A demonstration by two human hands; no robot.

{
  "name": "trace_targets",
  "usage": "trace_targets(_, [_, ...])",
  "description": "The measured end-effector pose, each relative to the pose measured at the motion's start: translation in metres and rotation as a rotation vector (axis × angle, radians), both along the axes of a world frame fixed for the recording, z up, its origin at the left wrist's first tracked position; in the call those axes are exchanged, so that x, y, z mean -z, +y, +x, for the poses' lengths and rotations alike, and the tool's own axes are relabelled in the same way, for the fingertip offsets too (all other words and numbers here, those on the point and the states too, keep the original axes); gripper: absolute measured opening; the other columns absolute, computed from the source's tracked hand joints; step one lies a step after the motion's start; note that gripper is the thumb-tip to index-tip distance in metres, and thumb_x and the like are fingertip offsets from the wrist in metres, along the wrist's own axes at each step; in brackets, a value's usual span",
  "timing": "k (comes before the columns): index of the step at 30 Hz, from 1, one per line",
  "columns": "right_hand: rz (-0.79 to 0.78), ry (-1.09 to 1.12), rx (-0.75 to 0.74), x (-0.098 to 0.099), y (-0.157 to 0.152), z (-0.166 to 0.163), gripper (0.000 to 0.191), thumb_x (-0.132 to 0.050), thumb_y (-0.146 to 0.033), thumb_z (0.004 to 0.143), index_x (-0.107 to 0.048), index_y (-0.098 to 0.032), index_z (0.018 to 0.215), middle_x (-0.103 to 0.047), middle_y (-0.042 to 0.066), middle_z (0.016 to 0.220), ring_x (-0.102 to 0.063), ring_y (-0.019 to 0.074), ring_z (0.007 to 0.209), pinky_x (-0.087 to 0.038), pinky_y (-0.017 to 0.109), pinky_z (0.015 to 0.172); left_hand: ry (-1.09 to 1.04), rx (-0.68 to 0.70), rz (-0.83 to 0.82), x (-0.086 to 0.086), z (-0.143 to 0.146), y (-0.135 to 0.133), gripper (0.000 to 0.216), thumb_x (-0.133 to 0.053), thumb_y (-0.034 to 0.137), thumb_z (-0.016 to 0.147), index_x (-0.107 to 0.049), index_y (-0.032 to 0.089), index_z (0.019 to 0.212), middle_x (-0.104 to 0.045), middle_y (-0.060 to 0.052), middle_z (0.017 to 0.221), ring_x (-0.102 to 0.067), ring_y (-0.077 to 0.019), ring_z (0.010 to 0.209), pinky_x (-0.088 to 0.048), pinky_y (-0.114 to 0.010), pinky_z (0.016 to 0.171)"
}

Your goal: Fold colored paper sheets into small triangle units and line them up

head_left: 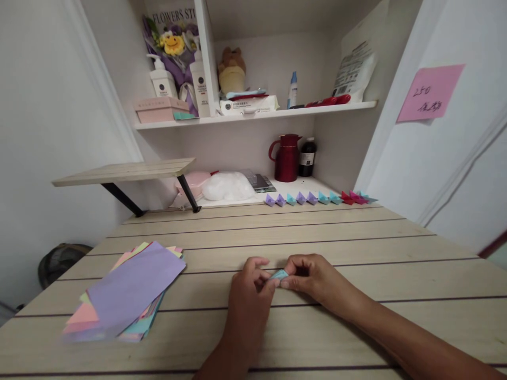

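Observation:
A small folded piece of light blue paper [280, 274] is pinched between my two hands, just above the table's middle. My left hand [253, 287] grips its left end with thumb and fingers. On the other side my right hand [311, 277] pinches the right end between thumb and forefinger. Fingertips cover part of the folds. To the left lies a fanned stack of coloured paper sheets [137, 287], a purple one on top. Along the table's back edge stands a row of small folded paper boats [301, 198] in purple, light blue, red and pink.
The wooden table [356, 343] has dark lines across it. A small raised shelf [130, 170] on black legs stands at the back left. Behind are a red jug [287, 158], a dark bottle [307, 157] and a white plastic bag [228, 186]. A pink note [431, 94] hangs at right.

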State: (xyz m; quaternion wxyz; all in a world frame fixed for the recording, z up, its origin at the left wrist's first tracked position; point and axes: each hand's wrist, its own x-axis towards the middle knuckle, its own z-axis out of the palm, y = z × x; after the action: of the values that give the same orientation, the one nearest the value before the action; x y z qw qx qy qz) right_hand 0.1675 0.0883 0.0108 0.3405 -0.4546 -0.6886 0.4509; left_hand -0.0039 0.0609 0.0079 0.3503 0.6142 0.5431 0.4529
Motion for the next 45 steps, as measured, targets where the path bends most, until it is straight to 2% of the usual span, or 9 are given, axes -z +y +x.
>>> trace_targets(4, [0.08, -0.039, 0.008, -0.004, -0.003, -0.002, 0.016, -0.07, -0.032, 0.072, -0.063, -0.018, 0.072, -0.056, -0.002, 0.065, -0.045, 0.0121, 0.061, -0.036, 0.023, 0.056, 0.079, -0.004, 0.012, -0.001, 0.0, 0.0, 0.009, -0.058, 0.017, 0.072, -0.063, 0.02, 0.065, -0.067, 0.0, 0.065, -0.059, -0.0151, 0.062, -0.043, -0.025, 0.062])
trace_targets(13, [0.281, -0.172, -0.079, -0.013, 0.0, -0.002, 0.014, -0.066, -0.03, 0.076, -0.063, -0.02, 0.066, -0.058, -0.002, 0.062, -0.049, 0.0136, 0.06, -0.034, 0.024, 0.056, 0.375, 0.032, 0.242, -0.004, -0.001, 0.0, 0.016, -0.056, 0.015, 0.078, -0.066, 0.025, 0.071, -0.071, 0.003, 0.07, -0.061, -0.0165, 0.071, -0.032, -0.043, 0.1])
trace_targets(20, [-0.023, 0.194, -0.022, -0.005, 0.015, -0.015, 0.03, -0.074, -0.04, 0.066, -0.056, -0.017, 0.061, -0.047, -0.006, 0.054, -0.036, 0.0087, 0.052, -0.025, 0.022, 0.05, -0.185, 0.033, 0.028, -0.005, -0.02, 0.022, 0.021, -0.056, 0.035, 0.079, -0.066, 0.016, 0.076, -0.066, -0.002, 0.061, -0.058, -0.0141, 0.054, -0.045, -0.025, 0.057])
trace_targets(25, [-0.2, 0.492, 0.096, -0.011, 0.024, -0.02, 0.038, -0.078, -0.044, 0.058, -0.052, -0.017, 0.061, -0.053, -0.005, 0.05, -0.04, 0.0075, 0.047, -0.025, 0.021, 0.049, -0.433, -0.079, -0.152, -0.022, -0.026, 0.043, 0.026, -0.057, 0.036, 0.077, -0.06, 0.012, 0.085, -0.068, -0.006, 0.069, -0.059, -0.0127, 0.052, -0.046, -0.026, 0.059])
trace_targets(29, [-0.304, 0.544, 0.212, -0.014, 0.042, -0.024, 0.037, -0.079, -0.039, 0.057, -0.049, -0.018, 0.058, -0.055, -0.003, 0.045, -0.041, 0.0075, 0.039, -0.025, 0.021, 0.043, -0.46, -0.218, -0.186, -0.035, -0.013, 0.066, 0.027, -0.053, 0.038, 0.081, -0.058, 0.014, 0.093, -0.066, -0.005, 0.079, -0.061, -0.0119, 0.057, -0.046, -0.026, 0.062])
trace_targets(33, [-0.244, 0.568, 0.266, -0.01, 0.05, -0.028, 0.032, -0.074, -0.042, 0.062, -0.054, -0.018, 0.06, -0.055, -0.003, 0.05, -0.046, 0.0086, 0.043, -0.037, 0.023, 0.048, -0.408, -0.169, -0.048, -0.015, 0.01, 0.075, 0.035, -0.059, 0.049, 0.077, -0.059, 0.015, 0.085, -0.066, -0.006, 0.08, -0.063, -0.0166, 0.068, -0.048, -0.028, 0.066])
trace_targets(37, [-0.098, 0.48, 0.234, 0.001, 0.043, -0.027, 0.035, -0.065, -0.048, 0.071, -0.055, -0.018, 0.058, -0.052, -0.003, 0.051, -0.044, 0.0098, 0.047, -0.035, 0.024, 0.05, -0.4, -0.114, 0.112, 0.006, 0.024, 0.065, 0.034, -0.067, 0.047, 0.072, -0.062, 0.016, 0.084, -0.068, -0.006, 0.081, -0.062, -0.0185, 0.079, -0.047, -0.026, 0.072])
trace_targets(41, [0.027, 0.308, 0.167, 0.009, 0.037, -0.029, 0.035, -0.063, -0.045, 0.075, -0.054, -0.018, 0.056, -0.047, -0.004, 0.05, -0.04, 0.0116, 0.052, -0.03, 0.025, 0.053, -0.361, -0.123, 0.015, 0.004, 0.021, 0.061, 0.037, -0.068, 0.051, 0.07, -0.061, 0.016, 0.062, -0.056, 0.001, 0.053, -0.053, -0.0141, 0.054, -0.04, -0.024, 0.052])
trace_targets(45, [-0.032, 0.358, 0.029, 0.002, 0.031, -0.033, 0.031, -0.063, -0.042, 0.076, -0.057, -0.018, 0.058, -0.057, 0.0, 0.062, -0.049, 0.0158, 0.064, -0.037, 0.028, 0.067, -0.477, -0.128, -0.027, -0.002, 0.01, 0.064, 0.051, -0.053, 0.059, 0.079, -0.06, 0.016, 0.053, -0.067, -0.006, 0.064, -0.064, -0.0199, 0.066, -0.048, -0.029, 0.067])
